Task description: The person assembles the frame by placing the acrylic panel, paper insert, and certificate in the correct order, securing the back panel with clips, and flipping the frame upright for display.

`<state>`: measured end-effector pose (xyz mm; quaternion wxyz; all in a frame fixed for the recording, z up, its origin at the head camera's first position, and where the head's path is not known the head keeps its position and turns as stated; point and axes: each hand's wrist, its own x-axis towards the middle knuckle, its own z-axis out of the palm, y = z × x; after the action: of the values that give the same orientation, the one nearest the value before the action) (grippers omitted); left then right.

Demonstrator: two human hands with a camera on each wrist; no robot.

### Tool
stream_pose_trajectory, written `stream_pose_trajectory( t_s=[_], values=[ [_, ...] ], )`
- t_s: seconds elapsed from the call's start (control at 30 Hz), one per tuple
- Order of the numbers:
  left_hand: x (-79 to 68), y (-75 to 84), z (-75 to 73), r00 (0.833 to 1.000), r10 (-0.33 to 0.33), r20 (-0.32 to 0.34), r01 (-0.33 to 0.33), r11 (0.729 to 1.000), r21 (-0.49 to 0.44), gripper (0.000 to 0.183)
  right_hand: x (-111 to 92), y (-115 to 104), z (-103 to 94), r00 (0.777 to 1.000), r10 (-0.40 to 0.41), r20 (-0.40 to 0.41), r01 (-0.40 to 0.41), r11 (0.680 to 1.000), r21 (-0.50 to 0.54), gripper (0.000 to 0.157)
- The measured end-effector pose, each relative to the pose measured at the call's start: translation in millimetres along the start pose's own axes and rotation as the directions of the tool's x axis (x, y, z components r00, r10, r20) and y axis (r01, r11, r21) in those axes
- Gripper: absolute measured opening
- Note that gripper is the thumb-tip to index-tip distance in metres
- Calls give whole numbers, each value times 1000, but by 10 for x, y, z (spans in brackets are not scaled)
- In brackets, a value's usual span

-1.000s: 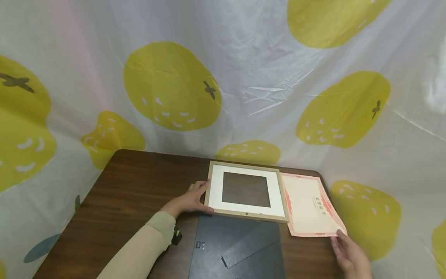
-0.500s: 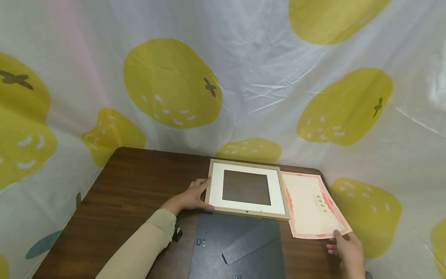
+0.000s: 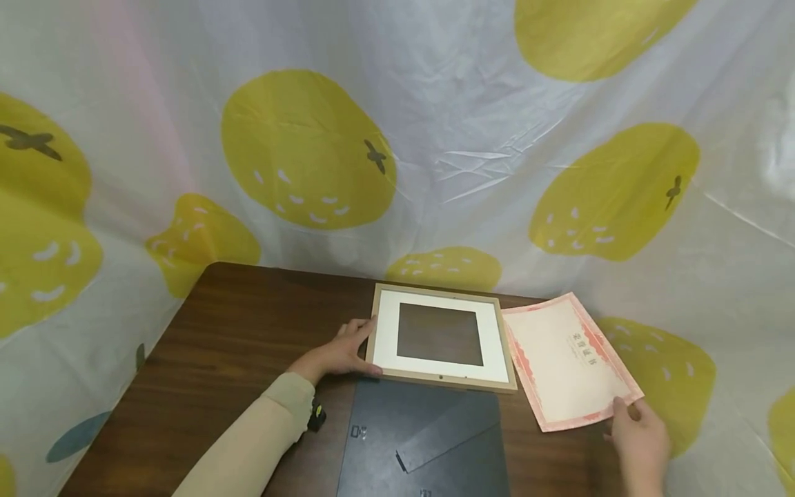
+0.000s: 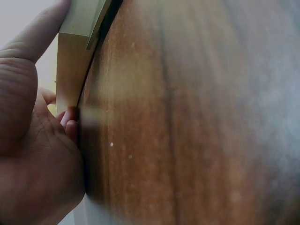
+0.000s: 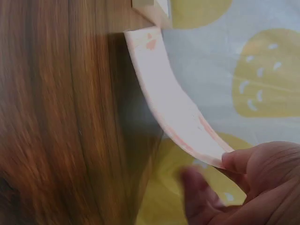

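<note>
In the head view my right hand [image 3: 640, 438] pinches the near right corner of a paper certificate [image 3: 571, 362] with a red-patterned border. That corner is raised, and the right wrist view shows the sheet [image 5: 164, 98] bending upward into the thumb and fingers. My left hand [image 3: 341, 351] holds the left side of a light wooden picture frame [image 3: 509, 352], its thumb at the near left corner. Inside the frame lies a white mat [image 3: 385, 338] around a dark rectangular opening. The frame's pale wood side [image 4: 72, 70] shows beside the left fingers in the left wrist view.
A dark backing board [image 3: 366, 455] with a folded stand strip [image 3: 447, 435] lies directly in front of the frame. Beneath everything is a brown wooden table [image 3: 248, 331]. A fruit-printed curtain [image 3: 453, 159] hangs close behind and to the right.
The right hand has gone from touching the certificate's corner to pinching it. The certificate has turned and lifted at the right, moving slightly rightward and nearer. The left hand and frame stay put.
</note>
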<state>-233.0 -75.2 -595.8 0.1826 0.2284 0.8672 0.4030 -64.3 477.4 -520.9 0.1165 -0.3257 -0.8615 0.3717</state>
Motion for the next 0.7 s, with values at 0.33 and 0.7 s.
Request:
stream_pose_trajectory(
  t_s=[0.33, 0.7],
  values=[
    [26, 50, 51, 1000, 10, -3, -10, 1000, -13, 134, -1, 9, -85, 985, 24, 172, -68, 965, 254, 62],
    [38, 77, 62, 1000, 11, -3, -11, 1000, -15, 135, -86, -314, -420, 996, 24, 88, -55, 930, 362, 68]
  ],
)
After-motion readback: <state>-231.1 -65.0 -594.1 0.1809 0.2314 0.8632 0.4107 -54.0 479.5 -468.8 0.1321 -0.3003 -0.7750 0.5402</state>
